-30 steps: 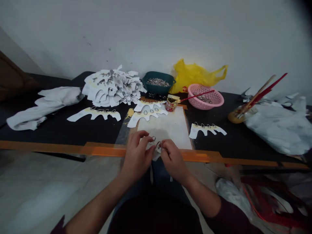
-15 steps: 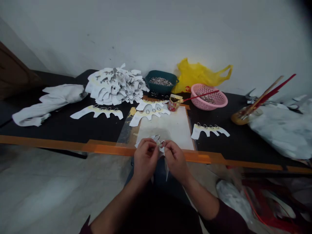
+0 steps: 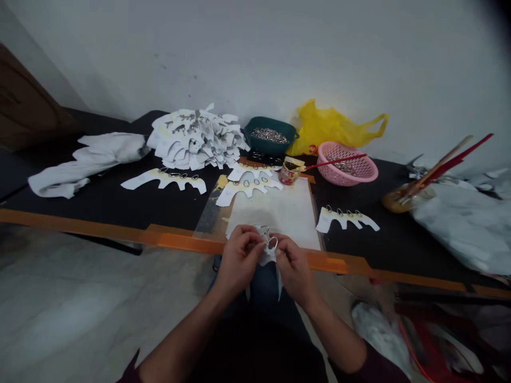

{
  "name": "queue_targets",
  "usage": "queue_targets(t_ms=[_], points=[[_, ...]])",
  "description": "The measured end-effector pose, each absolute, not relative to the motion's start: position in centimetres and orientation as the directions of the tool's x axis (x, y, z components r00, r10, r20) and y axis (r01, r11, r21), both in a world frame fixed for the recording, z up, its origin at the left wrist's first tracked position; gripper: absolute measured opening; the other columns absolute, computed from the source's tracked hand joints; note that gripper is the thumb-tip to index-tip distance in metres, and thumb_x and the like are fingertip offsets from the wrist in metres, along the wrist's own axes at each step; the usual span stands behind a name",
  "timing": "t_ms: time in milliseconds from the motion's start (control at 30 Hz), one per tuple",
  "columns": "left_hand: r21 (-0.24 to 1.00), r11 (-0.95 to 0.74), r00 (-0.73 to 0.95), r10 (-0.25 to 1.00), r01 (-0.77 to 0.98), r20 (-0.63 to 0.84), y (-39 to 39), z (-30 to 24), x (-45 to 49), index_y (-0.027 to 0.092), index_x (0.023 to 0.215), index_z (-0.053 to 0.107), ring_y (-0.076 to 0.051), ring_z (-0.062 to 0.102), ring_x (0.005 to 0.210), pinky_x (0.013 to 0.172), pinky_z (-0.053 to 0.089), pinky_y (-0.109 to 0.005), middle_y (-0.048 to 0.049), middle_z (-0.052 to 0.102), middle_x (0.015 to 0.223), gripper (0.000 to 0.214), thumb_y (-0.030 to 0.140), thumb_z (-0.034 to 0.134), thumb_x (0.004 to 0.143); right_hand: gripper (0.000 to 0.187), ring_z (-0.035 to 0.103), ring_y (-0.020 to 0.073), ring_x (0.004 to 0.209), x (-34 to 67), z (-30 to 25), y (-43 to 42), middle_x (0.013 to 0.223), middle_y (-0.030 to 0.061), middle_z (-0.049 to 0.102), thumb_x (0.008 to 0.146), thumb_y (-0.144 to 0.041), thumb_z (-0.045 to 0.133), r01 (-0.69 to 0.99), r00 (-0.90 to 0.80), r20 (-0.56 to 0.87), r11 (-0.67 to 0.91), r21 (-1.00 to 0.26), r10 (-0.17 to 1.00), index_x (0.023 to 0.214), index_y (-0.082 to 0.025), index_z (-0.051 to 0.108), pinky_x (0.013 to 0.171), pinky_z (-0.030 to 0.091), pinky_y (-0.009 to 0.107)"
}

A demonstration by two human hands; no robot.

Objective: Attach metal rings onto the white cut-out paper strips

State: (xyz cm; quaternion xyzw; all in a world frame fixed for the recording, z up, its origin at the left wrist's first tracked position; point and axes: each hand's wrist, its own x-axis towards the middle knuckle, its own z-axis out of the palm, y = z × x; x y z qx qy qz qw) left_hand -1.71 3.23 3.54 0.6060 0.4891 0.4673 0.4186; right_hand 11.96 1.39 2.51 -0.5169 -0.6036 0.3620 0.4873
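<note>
My left hand (image 3: 238, 259) and my right hand (image 3: 293, 264) meet at the table's near edge, fingers pinched on a small white cut piece (image 3: 267, 255) with metal rings (image 3: 272, 242) on its top. The piece hangs down between my hands over my lap. Just beyond lies a white work sheet (image 3: 279, 210). Similar white pieces with rings lie on the black table (image 3: 120, 205): one at the left (image 3: 164, 180), two at the middle (image 3: 245, 186), one at the right (image 3: 346, 218).
A heap of white pieces (image 3: 197, 139) sits at the back left. A green tub of rings (image 3: 270, 135), a yellow bag (image 3: 331, 127), a pink basket (image 3: 346, 164) and a small glue pot (image 3: 289, 170) stand behind. White cloth (image 3: 85, 162) lies far left, brushes (image 3: 435, 170) at right.
My hands have drawn back from the white sheet towards the table edge and closer together with the piece. The view has shifted a little, so the table contents sit slightly further right.
</note>
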Motion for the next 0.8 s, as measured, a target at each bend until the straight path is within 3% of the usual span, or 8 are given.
queue_targets(t_ms=[467,600,700,800], points=[[0.872,-0.229,-0.029,0.963,0.432,0.267,2.7,4.0,-1.5,0.018,0.070,0.059,-0.018,0.050,0.091,0.081,0.044,-0.034,-0.0050,0.048,0.090,0.008,0.011,0.056,0.073,0.014,0.054,0.0200,0.103,12.0,2.1,1.0,0.099,0.0074,0.059,0.083,-0.024,0.047,0.181,0.004,0.188,0.184,-0.966,0.982,0.070,-0.020,0.050,0.090,0.041,0.038],[0.757,-0.306,-0.035,0.917,0.577,0.397,2.9,4.0,-2.0,0.019,0.083,0.058,-0.022,0.047,0.099,0.085,0.041,-0.038,-0.0079,0.046,0.104,0.012,0.017,0.061,0.072,0.013,0.053,0.0205,0.104,12.4,2.2,1.1,0.095,0.0069,0.059,0.083,-0.024,0.048,0.146,-0.027,0.199,0.201,-0.969,0.980,0.071,-0.020,0.052,0.090,0.042,0.038],[0.556,-0.472,0.133,0.831,0.684,0.541,3.6,4.8,-2.8,0.024,0.100,0.056,-0.027,0.040,0.115,0.095,0.032,-0.045,-0.0080,0.049,0.118,0.027,0.017,0.058,0.074,0.013,0.054,0.0203,0.104,12.8,2.4,1.3,0.096,0.0068,0.060,0.083,-0.025,0.047,0.128,-0.055,0.183,0.188,-0.974,0.982,0.072,-0.021,0.051,0.090,0.042,0.038],[0.416,-0.667,0.424,0.729,0.619,0.537,4.7,6.0,-3.6,0.028,0.109,0.052,-0.024,0.043,0.117,0.103,0.017,-0.048,-0.0033,0.062,0.105,0.035,0.012,0.049,0.078,0.013,0.055,0.0196,0.101,13.0,2.9,1.8,0.098,0.0067,0.060,0.083,-0.026,0.046,0.132,-0.102,0.191,0.203,-0.970,0.976,0.072,-0.021,0.051,0.090,0.043,0.037]])
